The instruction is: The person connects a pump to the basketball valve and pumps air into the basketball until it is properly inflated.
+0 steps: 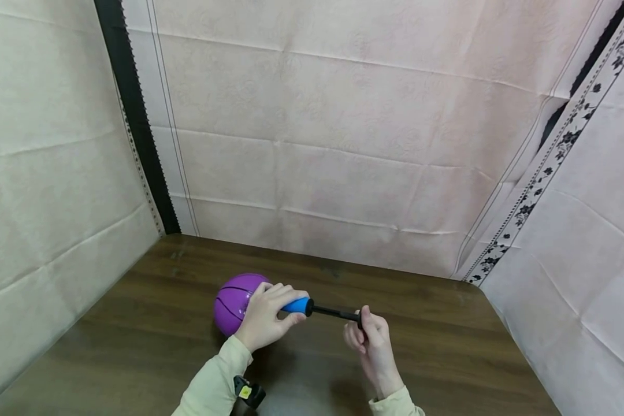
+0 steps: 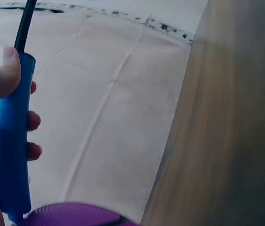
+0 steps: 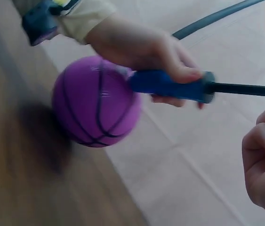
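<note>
A purple ball (image 1: 230, 306) with black lines sits on the brown table, to the left of both hands. My left hand (image 1: 267, 312) grips the blue barrel of a hand pump (image 1: 296, 305); in the left wrist view the fingers wrap round this barrel (image 2: 12, 136). The barrel's far end meets the ball (image 3: 97, 101), as the right wrist view shows. From the barrel a black rod (image 1: 335, 312) runs out to the right. My right hand (image 1: 374, 346) holds the black handle at the rod's end, its fingers curled.
The brown wooden table (image 1: 447, 341) has a back edge against a pale cloth wall (image 1: 317, 144). Further cloth panels stand at the left (image 1: 47, 173) and right (image 1: 582, 260). A black device with a yellow tag (image 1: 247, 393) is strapped to the left wrist.
</note>
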### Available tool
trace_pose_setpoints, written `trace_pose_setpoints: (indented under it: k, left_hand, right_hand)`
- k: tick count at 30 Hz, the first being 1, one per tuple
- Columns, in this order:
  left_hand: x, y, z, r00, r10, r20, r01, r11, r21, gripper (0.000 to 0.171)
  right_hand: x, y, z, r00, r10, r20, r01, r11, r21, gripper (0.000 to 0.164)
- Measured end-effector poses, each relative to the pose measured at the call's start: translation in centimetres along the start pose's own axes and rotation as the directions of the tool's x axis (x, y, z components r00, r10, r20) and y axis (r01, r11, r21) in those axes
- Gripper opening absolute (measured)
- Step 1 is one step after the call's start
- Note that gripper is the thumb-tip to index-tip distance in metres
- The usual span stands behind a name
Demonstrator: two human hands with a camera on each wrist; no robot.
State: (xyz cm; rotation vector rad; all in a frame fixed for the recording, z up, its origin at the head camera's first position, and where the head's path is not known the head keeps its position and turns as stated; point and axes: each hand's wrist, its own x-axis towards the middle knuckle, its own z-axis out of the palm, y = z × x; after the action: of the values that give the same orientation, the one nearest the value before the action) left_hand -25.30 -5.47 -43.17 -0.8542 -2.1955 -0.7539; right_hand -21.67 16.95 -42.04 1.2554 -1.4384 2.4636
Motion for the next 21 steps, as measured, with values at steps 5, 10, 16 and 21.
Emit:
trace_pose_setpoints:
  k: [5, 10, 16, 21]
  left_hand:
    - [0.0, 0.9, 0.9, 0.999, 0.036, 0.003, -0.036, 0.999, 0.016, 0.031]
    - [0.0, 1.4, 1.3, 0.998, 0.06, 0.018, -0.06, 0.998, 0.003, 0.032]
    - [-0.1, 1.1, 1.0, 0.997, 0.063, 0.044, -0.061, 0.997, -0.044, 0.031]
    - [0.1, 0.8, 0.6, 0.997, 0.048, 0.053, -0.045, 0.997, -0.063, 0.031]
  right_hand:
    - [-0.4, 1.6, 0.6, 0.986, 0.143, -0.088, -0.146, 0.989, -0.025, 0.052]
    - [-0.7, 2.4, 1.0, 0.938, 0.288, -0.191, -0.309, 0.947, -0.09, 0.054]
    - [-0.6, 1.7, 1.2, 0.937, 0.308, -0.166, -0.326, 0.941, -0.093, 0.055]
    - [-0.3, -0.2, 0.8, 0.974, 0.185, -0.128, -0.197, 0.977, -0.083, 0.057]
